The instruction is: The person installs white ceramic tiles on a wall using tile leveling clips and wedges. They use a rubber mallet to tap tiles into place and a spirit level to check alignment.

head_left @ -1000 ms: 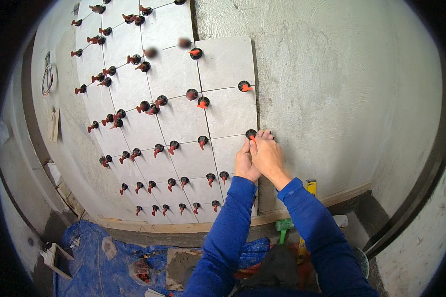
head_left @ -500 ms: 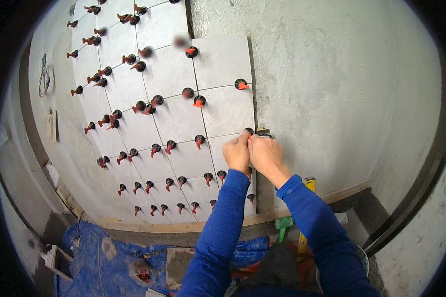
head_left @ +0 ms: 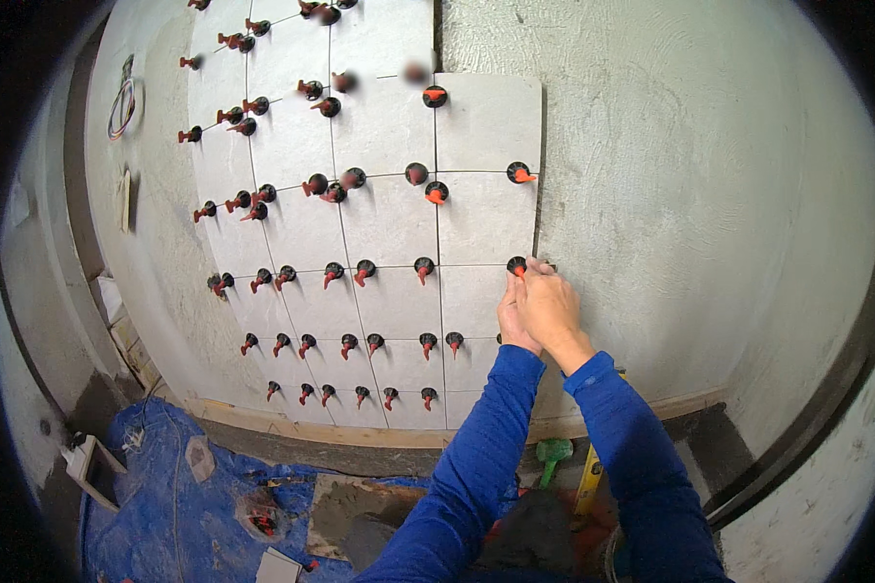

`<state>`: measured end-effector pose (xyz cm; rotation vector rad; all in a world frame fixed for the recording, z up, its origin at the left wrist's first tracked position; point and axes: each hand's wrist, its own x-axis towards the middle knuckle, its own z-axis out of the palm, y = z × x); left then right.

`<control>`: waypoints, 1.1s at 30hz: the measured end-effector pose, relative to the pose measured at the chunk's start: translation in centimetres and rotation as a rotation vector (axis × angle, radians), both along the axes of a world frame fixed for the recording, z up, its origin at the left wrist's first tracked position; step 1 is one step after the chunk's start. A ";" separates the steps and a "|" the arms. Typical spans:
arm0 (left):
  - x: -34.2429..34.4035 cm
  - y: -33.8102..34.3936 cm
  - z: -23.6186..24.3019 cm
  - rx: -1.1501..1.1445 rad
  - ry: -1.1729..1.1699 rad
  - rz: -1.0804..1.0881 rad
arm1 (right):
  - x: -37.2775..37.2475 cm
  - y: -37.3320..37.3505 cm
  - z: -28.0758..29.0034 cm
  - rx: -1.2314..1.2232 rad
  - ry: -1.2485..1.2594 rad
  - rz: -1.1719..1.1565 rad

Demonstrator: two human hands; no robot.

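Note:
My right hand (head_left: 552,309) is closed at the right edge of the light-grey wall tiles (head_left: 489,124). A tile-levelling knob (head_left: 517,266) with a black round base and orange handle sits just above and left of its fingertips, at a tile joint. What those fingers hold, if anything, is hidden. My left hand (head_left: 515,323) presses in beside and partly behind the right one, its fingers curled and mostly covered. Above them, another orange-handled levelling knob (head_left: 521,173) sits at the same tile edge. Several darker red knobs stand along the joints to the left.
Bare rough plaster (head_left: 690,194) extends right of the tiles. A wooden batten (head_left: 292,419) runs under the lowest row. Below are a green mallet (head_left: 555,450), a yellow spirit level (head_left: 588,483) and a mortar-smeared board (head_left: 335,510). Blue sheeting (head_left: 156,515) covers the floor at left.
The view has shifted, so the tiles appear farther right. My hands have slid from over the orange-handled knob to just below and right of it, leaving its black base uncovered.

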<state>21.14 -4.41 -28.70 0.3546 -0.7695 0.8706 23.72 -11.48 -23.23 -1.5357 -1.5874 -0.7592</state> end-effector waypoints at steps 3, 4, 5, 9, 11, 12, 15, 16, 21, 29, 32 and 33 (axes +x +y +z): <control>-0.4 0.0 0.1 -0.044 0.079 0.090 | 0.0 -0.1 0.3 -0.122 0.059 -0.025; -0.6 0.0 0.1 -0.079 0.144 0.128 | 0.0 -0.2 0.5 -0.130 0.063 -0.023; -0.9 0.1 0.3 -0.088 0.155 0.123 | -0.1 -0.3 0.7 -0.138 0.066 -0.021; -1.3 0.7 1.0 -0.188 0.282 0.094 | -0.3 -0.8 1.2 -0.174 0.039 -0.046; -1.6 1.2 1.2 -0.230 0.347 0.078 | -0.4 -0.9 1.3 -0.172 0.018 -0.072; -1.9 1.4 1.2 -0.228 0.366 0.057 | -0.4 -1.0 1.3 -0.167 0.012 -0.070; -2.6 2.0 1.5 -0.280 0.446 0.013 | -0.3 -1.1 1.4 -0.158 -0.009 -0.058; -2.8 2.2 1.7 -0.307 0.476 0.001 | -0.2 -1.2 1.5 -0.157 -0.012 -0.051; -3.0 1.8 2.8 -0.350 0.649 0.098 | -0.2 -1.3 1.6 -0.138 -0.034 -0.029; -3.6 2.3 2.8 -0.180 0.635 0.109 | -0.3 -1.3 1.7 -0.126 -0.077 -0.037; -3.7 2.3 3.0 -0.190 0.671 0.126 | -0.3 -1.3 1.8 -0.138 -0.096 -0.063; -3.9 2.0 3.2 -0.185 0.694 0.122 | -0.3 -1.3 1.8 -0.143 -0.094 -0.041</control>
